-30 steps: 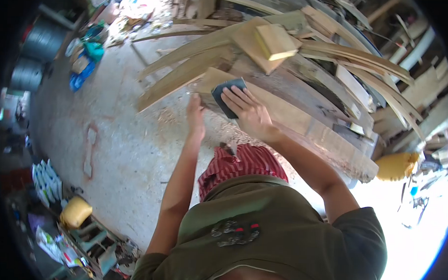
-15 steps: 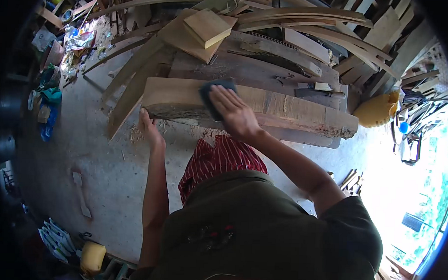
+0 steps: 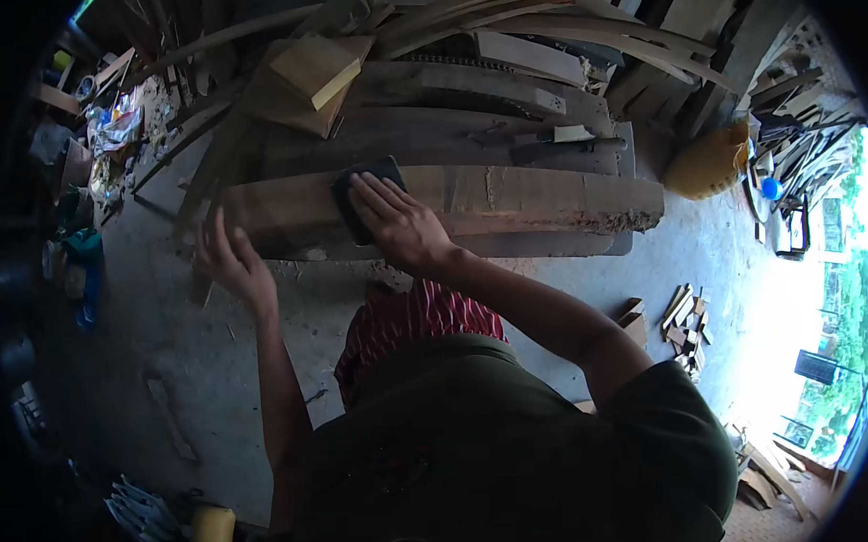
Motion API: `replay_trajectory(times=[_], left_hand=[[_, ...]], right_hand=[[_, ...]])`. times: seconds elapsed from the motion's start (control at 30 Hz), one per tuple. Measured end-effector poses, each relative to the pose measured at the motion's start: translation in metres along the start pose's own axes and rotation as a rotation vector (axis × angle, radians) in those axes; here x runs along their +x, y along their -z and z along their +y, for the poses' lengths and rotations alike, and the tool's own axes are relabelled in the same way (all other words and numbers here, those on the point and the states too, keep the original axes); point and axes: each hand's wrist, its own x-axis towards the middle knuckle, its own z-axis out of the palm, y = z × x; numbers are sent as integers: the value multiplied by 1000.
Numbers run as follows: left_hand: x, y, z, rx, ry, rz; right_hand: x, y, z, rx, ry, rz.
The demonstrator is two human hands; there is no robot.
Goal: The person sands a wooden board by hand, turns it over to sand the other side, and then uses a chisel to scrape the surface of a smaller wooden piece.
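Observation:
A long, slightly curved wooden board (image 3: 542, 194) lies across the bench in front of me, its right end rough and crumbly. On its upper face, left of the middle, my right hand (image 3: 408, 234) presses a dark sheet of sandpaper (image 3: 351, 216) under flat fingers. My left hand (image 3: 238, 266) is at the board's left end, fingers spread and raised, with nothing in them. The fingertips overlap the board's near left corner in this view.
Wood blocks (image 3: 315, 71) are stacked at the bench's back left. Behind the board lies a dark tool (image 3: 567, 150). Curved wooden strips (image 3: 595, 33) fill the far side. A yellow container (image 3: 710, 161) stands at right, with offcuts (image 3: 685, 323) on the floor nearer me.
My right hand and the sandpaper have moved left along the board. My left hand has come off its hold on the board's end and its fingers have spread. The view has shifted.

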Motion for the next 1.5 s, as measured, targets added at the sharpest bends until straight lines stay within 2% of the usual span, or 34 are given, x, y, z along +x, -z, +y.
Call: replay_trajectory(times=[0.03,0.1,0.17,0.23,0.3,0.37,0.4,0.43,0.5,0.53,0.67,0.73,0.8,0.9,0.97,1.03,1.1,1.13,1.27,1.33,1.43,1.5], left_hand=[[-1,-2,19,4,12,-5],[8,-21,56,-176,-94,-112],[9,-42,86,-254,-99,-180],[11,-55,105,-330,-206,-242],[8,-70,115,-312,-234,-239],[-1,-81,120,-565,-47,-305],[-1,-83,125,-432,-131,-266],[-3,-84,127,-416,-124,-269],[-4,-81,135,29,-286,-339],[-5,-84,134,75,-292,-335],[-7,-87,125,29,-326,-372],[-5,-90,126,25,-258,-396],[-1,-91,136,57,-219,-411],[-8,-94,173,31,-147,-443],[-15,-103,207,-46,-275,-464],[-26,-111,229,-92,-293,-417],[-31,-113,238,45,-318,-437],[-32,-116,235,26,-325,-366],[-32,-116,239,73,-332,-367],[-34,-120,239,82,-322,-349],[-33,-119,237,103,-323,-323],[-33,-121,240,92,-329,-314]], right_hand=[[-14,7,4,18,-68,-11],[-3,-4,-6,-8,-96,21],[-1,-3,1,-45,-133,61],[-4,3,10,55,-72,36],[-51,37,32,33,-88,-42],[-104,68,53,40,-140,-87],[-118,79,59,84,-182,-94],[-117,76,61,99,-174,-98],[-109,70,61,65,-182,-36],[-94,64,62,83,-158,6],[-62,49,73,49,-54,60],[-98,76,89,-5,-37,-44],[-145,105,108,-55,-119,-107],[-176,122,119,7,-189,-102],[-158,110,116,-19,-187,-89],[-133,93,121,45,-126,7],[-124,91,129,42,-93,15],[-123,92,131,49,-58,35],[-204,153,162,2,-103,-88],[-236,172,174,37,-189,-133],[-235,165,173,68,-205,-91],[-207,148,176,38,-156,-62]])
